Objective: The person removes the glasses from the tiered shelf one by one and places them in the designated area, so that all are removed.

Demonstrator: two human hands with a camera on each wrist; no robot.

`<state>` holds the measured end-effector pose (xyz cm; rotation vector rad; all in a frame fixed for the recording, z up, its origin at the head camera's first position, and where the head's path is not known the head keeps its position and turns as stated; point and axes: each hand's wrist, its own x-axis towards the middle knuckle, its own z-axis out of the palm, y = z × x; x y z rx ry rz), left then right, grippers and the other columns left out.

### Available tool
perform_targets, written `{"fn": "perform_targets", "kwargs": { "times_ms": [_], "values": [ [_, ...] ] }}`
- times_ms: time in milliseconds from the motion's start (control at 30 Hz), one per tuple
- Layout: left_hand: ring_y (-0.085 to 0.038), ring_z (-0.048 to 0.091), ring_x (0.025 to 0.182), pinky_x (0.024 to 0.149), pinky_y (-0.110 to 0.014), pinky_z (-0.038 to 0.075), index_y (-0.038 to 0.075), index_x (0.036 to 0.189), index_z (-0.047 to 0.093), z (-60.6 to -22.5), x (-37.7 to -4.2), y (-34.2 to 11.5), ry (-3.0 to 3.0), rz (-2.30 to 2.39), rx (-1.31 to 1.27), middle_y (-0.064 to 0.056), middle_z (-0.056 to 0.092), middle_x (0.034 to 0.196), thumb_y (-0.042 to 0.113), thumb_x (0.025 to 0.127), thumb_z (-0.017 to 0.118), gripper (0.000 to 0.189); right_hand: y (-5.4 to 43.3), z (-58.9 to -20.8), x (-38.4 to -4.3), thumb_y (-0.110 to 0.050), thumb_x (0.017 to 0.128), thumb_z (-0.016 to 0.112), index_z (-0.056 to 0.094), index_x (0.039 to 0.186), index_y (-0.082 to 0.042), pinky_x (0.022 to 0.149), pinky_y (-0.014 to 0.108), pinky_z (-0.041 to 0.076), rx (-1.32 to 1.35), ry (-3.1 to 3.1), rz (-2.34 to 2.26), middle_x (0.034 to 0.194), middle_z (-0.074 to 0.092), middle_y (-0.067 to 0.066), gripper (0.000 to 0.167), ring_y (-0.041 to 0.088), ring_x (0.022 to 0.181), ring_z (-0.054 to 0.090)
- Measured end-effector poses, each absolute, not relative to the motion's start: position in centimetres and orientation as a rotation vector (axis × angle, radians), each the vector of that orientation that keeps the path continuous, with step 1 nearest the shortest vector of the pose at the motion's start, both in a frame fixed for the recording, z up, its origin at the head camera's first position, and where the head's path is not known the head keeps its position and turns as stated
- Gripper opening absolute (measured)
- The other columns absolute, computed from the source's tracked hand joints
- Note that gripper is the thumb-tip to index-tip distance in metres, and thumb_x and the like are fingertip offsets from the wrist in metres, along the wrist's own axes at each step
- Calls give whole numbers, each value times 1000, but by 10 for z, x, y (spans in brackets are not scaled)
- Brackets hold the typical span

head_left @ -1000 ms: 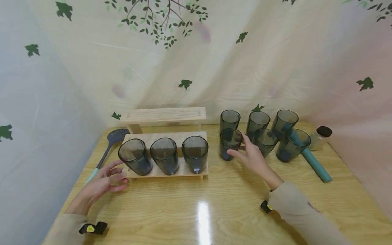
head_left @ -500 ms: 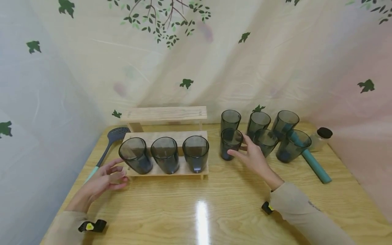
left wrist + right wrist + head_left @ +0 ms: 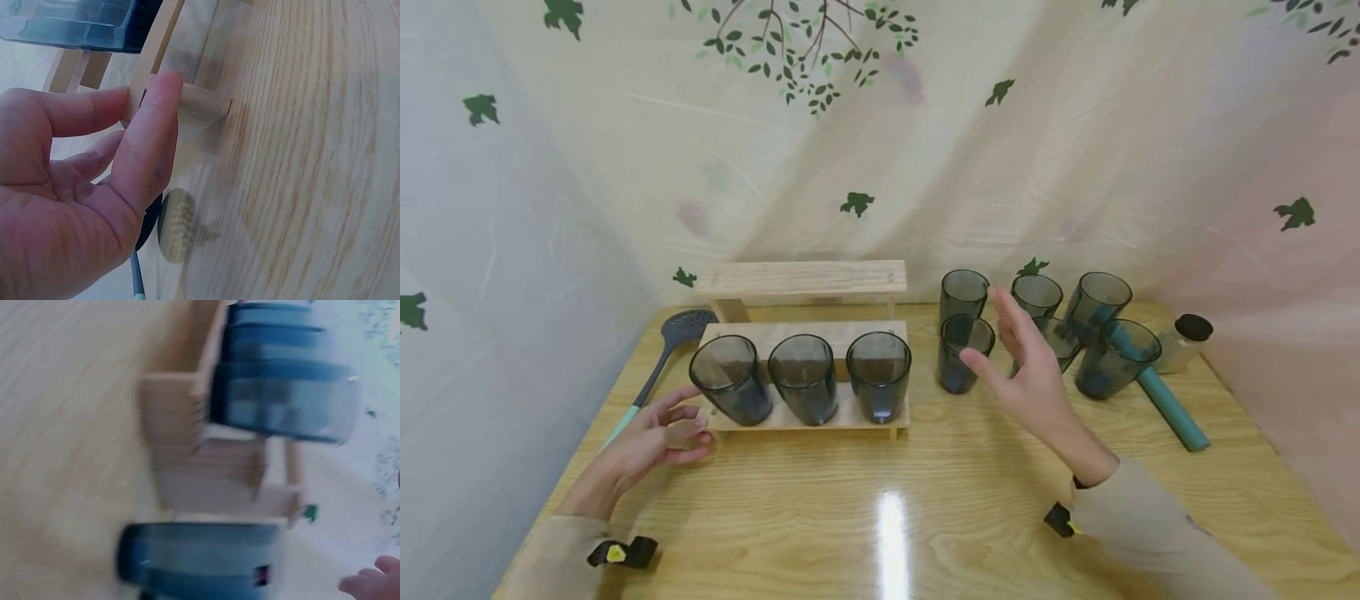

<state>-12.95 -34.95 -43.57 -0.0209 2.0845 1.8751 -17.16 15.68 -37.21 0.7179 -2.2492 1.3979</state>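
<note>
A three-step wooden rack carries a row of three smoky dark glasses on its lowest step. My left hand is at the rack's front left corner, and in the left wrist view its thumb and finger pinch the end of the step. To the right of the rack, several more smoky glasses stand in two rows on the table. My right hand hovers beside the front left glass of that group, fingers spread and holding nothing. In the right wrist view only its fingertips show, at the lower right.
A slotted turner lies left of the rack. Behind the right glasses are a teal stick-shaped object and a small jar with a black lid. A cloth with leaf prints hangs close behind the table.
My right hand has let go of the front left glass and lifted slightly up and right, its fingers opening. The glass stays where it stood. My left hand has hardly moved.
</note>
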Motion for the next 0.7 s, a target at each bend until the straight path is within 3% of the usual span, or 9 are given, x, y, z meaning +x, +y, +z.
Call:
{"fn": "perform_targets", "kwargs": {
  "times_ms": [100,167,500,700],
  "values": [
    [-24,66,98,87,-42,61,-3,156,14,-435,-129,-350,2091,1873,-24,-17,43,122,7,104,57,68,147,-354,-164,2,91,75,23,162,-25,116,33,38,842,-2205,1599,163,30,0,92,19,148,32],
    [-24,66,98,87,-42,61,-3,155,15,-435,-129,-350,2095,1871,-29,-18,43,122,7,104,57,68,140,-347,-163,2,90,76,19,163,-29,115,34,39,898,-2214,1673,163,30,-2,97,20,148,32],
    [-23,66,98,87,-43,61,-3,156,13,-437,-130,-348,2102,1867,-24,-18,44,122,9,104,58,70,109,-361,-164,-34,83,86,9,162,-39,115,48,41,942,-2388,1822,163,27,-6,110,23,147,33],
    [-23,66,98,87,-43,61,-3,157,12,-437,-129,-349,2095,1869,-16,-18,43,122,8,104,57,70,96,-376,-164,-34,80,88,14,162,-37,111,47,44,901,-2420,1916,162,32,1,111,23,143,39]
  ]
}}
